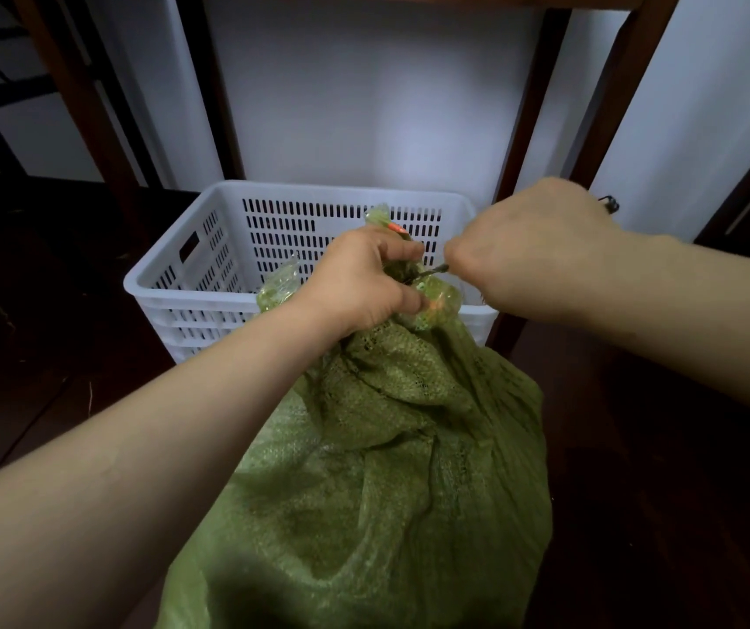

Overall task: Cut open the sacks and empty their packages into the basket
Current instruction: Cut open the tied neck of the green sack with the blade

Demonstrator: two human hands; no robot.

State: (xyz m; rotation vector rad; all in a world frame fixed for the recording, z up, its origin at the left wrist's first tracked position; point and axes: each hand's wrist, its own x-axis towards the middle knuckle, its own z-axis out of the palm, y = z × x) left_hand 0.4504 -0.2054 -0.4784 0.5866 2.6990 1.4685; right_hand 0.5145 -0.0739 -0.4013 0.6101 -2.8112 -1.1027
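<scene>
Where dark floor [46, 311] meets white wall [364, 106], white basket [209, 311], wooden legs [87, 106].

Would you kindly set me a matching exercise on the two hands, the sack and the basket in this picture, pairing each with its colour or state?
Things:
1. left hand
2. right hand
3. sack
4. basket

States:
A. white, with slotted walls
B. pinches a thin dark tool at the sack's neck
C. green and woven, neck bunched up
D. grips the bunched neck

Pairs: 1-D, 2-B, 3-C, 4-A.
</scene>
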